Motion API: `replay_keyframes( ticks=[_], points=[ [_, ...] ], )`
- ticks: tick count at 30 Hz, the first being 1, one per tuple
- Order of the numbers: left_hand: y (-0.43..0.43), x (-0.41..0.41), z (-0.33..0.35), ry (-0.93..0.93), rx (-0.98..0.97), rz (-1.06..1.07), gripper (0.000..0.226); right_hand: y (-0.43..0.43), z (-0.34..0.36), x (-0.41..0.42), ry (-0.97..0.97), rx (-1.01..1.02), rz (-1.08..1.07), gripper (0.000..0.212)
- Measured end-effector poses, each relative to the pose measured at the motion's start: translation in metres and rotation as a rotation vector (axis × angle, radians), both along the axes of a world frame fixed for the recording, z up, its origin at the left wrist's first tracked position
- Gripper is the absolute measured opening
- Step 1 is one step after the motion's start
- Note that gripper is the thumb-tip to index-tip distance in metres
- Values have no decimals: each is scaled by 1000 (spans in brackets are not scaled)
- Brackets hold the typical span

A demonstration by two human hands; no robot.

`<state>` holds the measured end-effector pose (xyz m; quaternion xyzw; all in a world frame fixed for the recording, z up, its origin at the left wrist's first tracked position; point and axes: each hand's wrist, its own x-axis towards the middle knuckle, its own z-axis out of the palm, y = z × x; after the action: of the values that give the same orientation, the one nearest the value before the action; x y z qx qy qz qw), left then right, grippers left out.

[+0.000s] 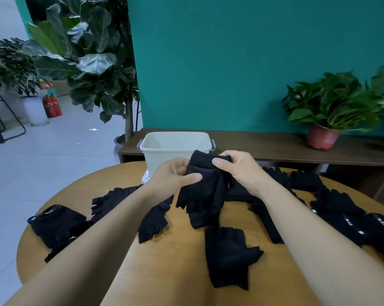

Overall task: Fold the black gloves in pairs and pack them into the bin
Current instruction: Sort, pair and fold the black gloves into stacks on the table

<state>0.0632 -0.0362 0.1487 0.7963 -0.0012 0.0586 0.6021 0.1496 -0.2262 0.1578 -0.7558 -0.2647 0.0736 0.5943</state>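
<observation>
Nearest me, a single glove (228,255) lies flat on the desk (175,272) toward its near edge; more loose gloves (56,224) sprawl toward the left and right edges, several overlapping; black on black gives me little to tell mates apart, so I judge a mismatched pick from that tangle a real risk.

Beyond them, above the middle of the desk, my left hand (173,173) pinches the held gloves (205,186) between thumb and fingers on their left side; my right hand (239,168) grips the upper right corner, thumb laid over the cloth. The bundle is doubled over at the top; its glove fingers dangle loose below, and I cannot tell whether they touch the gloves underneath. If either grip slackens, I expect the fold to spring open; the dangling ends could also drag a loose glove along.

Farthest, the bin (164,149) stands at the far edge, just behind the hands; what I see of its inside shows no gloves. A loose bundle could catch on the near rim, or a push could shove the light bin back.
</observation>
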Motion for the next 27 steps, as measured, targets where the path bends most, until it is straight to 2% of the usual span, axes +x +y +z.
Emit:
replay_keyframes(
  ticks=[1, 4, 6, 12, 17, 18, 20, 23, 27],
  points=[
    [-6, 1, -1, -9, -43, 10, 24, -2, -1, -1, 21, -6, 13, 9],
    [-17, 1, -4, -18, -99, 53, 12, -12, -8, -1, 95, -67, 34, 22],
    [-21, 0, -10, -12, -72, 79, 7, -18, -13, -3, 103, -119, 26, 16],
    [-23, 1, -20, 26, -60, -5, 19, -33, -24, -1, 109, -205, -19, 16],
    [-29, 12, -31, 33, -47, -33, 17, -46, -29, -1, 142, -210, -42, 14],
    [-31, 15, -34, 36, -49, -31, 17, -46, -32, 0, 129, -236, -47, 23],
    [-39, 23, -40, 45, -35, -32, 18, -50, -42, 7, 38, -419, -88, 37],
    [-50, 34, -49, 32, -8, -21, 19, -56, -50, 18, -92, -598, -186, 25],
    [-57, 54, -58, -13, 80, 1, 3, -62, -56, 31, -124, -645, -205, 22]
  ],
)
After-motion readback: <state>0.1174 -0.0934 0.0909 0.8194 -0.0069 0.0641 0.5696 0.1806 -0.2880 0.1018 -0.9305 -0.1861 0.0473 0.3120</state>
